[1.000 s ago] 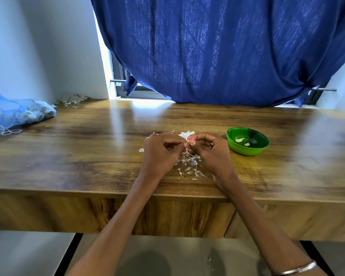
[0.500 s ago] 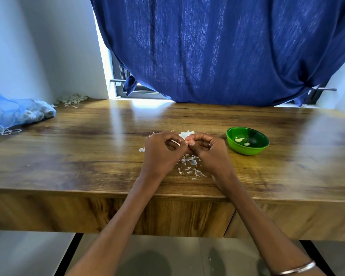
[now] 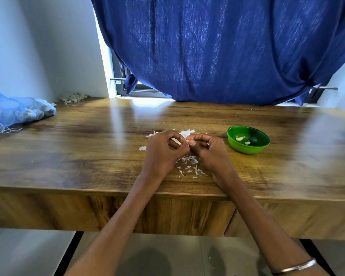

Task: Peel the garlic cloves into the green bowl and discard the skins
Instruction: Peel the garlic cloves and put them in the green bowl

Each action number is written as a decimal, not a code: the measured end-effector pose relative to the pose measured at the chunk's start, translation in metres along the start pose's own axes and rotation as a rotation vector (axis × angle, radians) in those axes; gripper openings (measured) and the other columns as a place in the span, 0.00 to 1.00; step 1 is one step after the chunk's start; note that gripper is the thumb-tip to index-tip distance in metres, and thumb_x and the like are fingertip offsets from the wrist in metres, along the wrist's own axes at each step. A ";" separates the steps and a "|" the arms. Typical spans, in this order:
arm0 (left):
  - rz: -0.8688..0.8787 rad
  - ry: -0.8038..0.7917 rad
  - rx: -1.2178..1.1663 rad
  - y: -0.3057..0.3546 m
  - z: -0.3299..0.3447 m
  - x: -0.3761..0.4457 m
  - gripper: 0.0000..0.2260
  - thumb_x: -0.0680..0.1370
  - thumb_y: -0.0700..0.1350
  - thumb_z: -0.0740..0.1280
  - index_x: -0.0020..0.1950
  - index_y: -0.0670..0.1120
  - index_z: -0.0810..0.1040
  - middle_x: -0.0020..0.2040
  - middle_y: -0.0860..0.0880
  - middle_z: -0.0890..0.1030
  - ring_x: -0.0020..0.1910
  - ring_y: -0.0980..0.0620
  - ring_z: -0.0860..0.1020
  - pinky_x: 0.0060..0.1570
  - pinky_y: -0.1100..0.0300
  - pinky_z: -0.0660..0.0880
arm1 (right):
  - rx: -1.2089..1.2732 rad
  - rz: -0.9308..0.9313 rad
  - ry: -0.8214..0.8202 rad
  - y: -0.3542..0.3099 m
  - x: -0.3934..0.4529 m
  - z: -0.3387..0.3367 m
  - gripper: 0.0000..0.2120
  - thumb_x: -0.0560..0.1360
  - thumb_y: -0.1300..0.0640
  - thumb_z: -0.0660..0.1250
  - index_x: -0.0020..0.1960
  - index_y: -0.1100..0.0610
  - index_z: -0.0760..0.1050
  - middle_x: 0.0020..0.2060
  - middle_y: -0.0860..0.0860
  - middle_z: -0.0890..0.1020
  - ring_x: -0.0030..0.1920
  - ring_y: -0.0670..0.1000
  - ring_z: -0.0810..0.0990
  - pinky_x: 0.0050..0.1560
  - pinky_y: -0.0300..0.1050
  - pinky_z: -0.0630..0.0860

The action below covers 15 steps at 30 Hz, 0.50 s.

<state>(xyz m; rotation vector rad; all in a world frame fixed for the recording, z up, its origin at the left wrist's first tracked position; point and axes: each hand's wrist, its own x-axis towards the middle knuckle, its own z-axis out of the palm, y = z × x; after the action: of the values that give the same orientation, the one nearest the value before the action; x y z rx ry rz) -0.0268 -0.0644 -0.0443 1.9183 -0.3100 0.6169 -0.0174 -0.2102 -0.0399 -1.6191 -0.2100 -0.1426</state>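
Observation:
My left hand (image 3: pixel 163 150) and my right hand (image 3: pixel 207 150) meet over the middle of the wooden table (image 3: pixel 88 148), fingers curled. Between them they pinch a garlic clove (image 3: pixel 175 140), mostly hidden by the fingers. Loose white garlic skins (image 3: pixel 189 166) lie scattered under and in front of the hands, and a bigger white clump (image 3: pixel 186 133) sits just behind the fingertips. The green bowl (image 3: pixel 247 150) stands to the right of my right hand and holds two peeled cloves (image 3: pixel 239 138).
A blue mesh bag (image 3: pixel 22 111) with garlic lies at the table's far left. A small heap of skins (image 3: pixel 73 97) sits in the back left corner. A dark blue curtain (image 3: pixel 217 46) hangs behind the table. The table's front edge runs just below my wrists.
The hands stay in place; the fingers have shifted around the clove, and the left hand's fingers have opened slightly to show a white strip of it.

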 end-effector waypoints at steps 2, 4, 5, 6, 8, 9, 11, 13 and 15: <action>-0.011 -0.003 -0.004 0.000 0.000 0.001 0.04 0.72 0.38 0.76 0.42 0.44 0.83 0.30 0.56 0.81 0.28 0.62 0.81 0.30 0.68 0.76 | 0.020 0.009 0.001 -0.001 -0.001 0.000 0.06 0.79 0.68 0.68 0.50 0.59 0.82 0.44 0.58 0.87 0.42 0.50 0.86 0.43 0.38 0.82; -0.021 -0.004 -0.021 0.001 -0.001 0.000 0.04 0.72 0.38 0.76 0.41 0.44 0.83 0.31 0.54 0.82 0.29 0.62 0.81 0.31 0.68 0.76 | 0.029 0.018 0.001 -0.002 -0.001 0.001 0.06 0.79 0.68 0.68 0.50 0.60 0.82 0.43 0.58 0.86 0.41 0.49 0.86 0.43 0.37 0.82; -0.025 -0.006 -0.034 0.002 -0.001 0.000 0.04 0.72 0.38 0.76 0.41 0.43 0.82 0.31 0.54 0.82 0.29 0.62 0.81 0.31 0.69 0.75 | 0.035 0.023 0.001 -0.002 -0.001 0.001 0.06 0.79 0.68 0.67 0.50 0.61 0.82 0.43 0.57 0.86 0.41 0.49 0.86 0.43 0.37 0.82; -0.026 -0.011 -0.048 0.003 -0.001 0.000 0.04 0.73 0.37 0.76 0.41 0.43 0.82 0.32 0.54 0.82 0.29 0.63 0.81 0.31 0.70 0.75 | 0.044 0.029 0.000 -0.003 -0.002 0.001 0.06 0.79 0.68 0.67 0.50 0.61 0.81 0.42 0.56 0.86 0.40 0.48 0.85 0.42 0.37 0.82; -0.031 -0.021 -0.072 0.005 -0.001 0.000 0.04 0.73 0.35 0.75 0.41 0.41 0.82 0.32 0.55 0.82 0.29 0.63 0.81 0.31 0.71 0.74 | 0.069 0.043 -0.008 -0.004 -0.002 0.001 0.06 0.79 0.69 0.67 0.50 0.62 0.81 0.40 0.55 0.86 0.38 0.46 0.85 0.41 0.35 0.81; -0.040 -0.025 -0.088 0.006 -0.001 0.000 0.04 0.73 0.35 0.75 0.41 0.40 0.82 0.31 0.56 0.82 0.28 0.63 0.81 0.31 0.70 0.74 | 0.075 0.046 -0.015 -0.005 -0.002 0.001 0.07 0.79 0.69 0.66 0.50 0.61 0.81 0.40 0.55 0.85 0.36 0.45 0.85 0.40 0.34 0.80; -0.060 -0.027 -0.114 0.006 -0.003 0.001 0.03 0.74 0.34 0.75 0.42 0.39 0.82 0.30 0.56 0.81 0.28 0.61 0.82 0.31 0.68 0.77 | 0.082 0.050 -0.026 -0.007 -0.003 0.001 0.08 0.79 0.70 0.65 0.49 0.61 0.80 0.39 0.54 0.85 0.34 0.43 0.84 0.39 0.33 0.80; -0.065 -0.021 -0.106 0.004 -0.003 0.002 0.03 0.74 0.34 0.74 0.42 0.41 0.82 0.31 0.55 0.82 0.29 0.59 0.82 0.32 0.63 0.79 | 0.094 0.055 -0.025 -0.008 -0.004 0.000 0.08 0.80 0.70 0.65 0.49 0.61 0.81 0.40 0.55 0.85 0.34 0.43 0.84 0.39 0.33 0.80; -0.066 0.000 -0.089 0.002 -0.002 0.002 0.03 0.74 0.36 0.74 0.42 0.43 0.83 0.33 0.54 0.83 0.29 0.56 0.83 0.34 0.56 0.81 | 0.124 0.070 -0.015 -0.010 -0.005 0.000 0.09 0.80 0.70 0.64 0.49 0.60 0.81 0.40 0.54 0.85 0.35 0.43 0.84 0.39 0.33 0.80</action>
<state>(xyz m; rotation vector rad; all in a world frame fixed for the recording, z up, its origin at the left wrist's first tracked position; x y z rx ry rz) -0.0271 -0.0633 -0.0410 1.8360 -0.2684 0.5501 -0.0245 -0.2096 -0.0313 -1.5020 -0.1708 -0.0625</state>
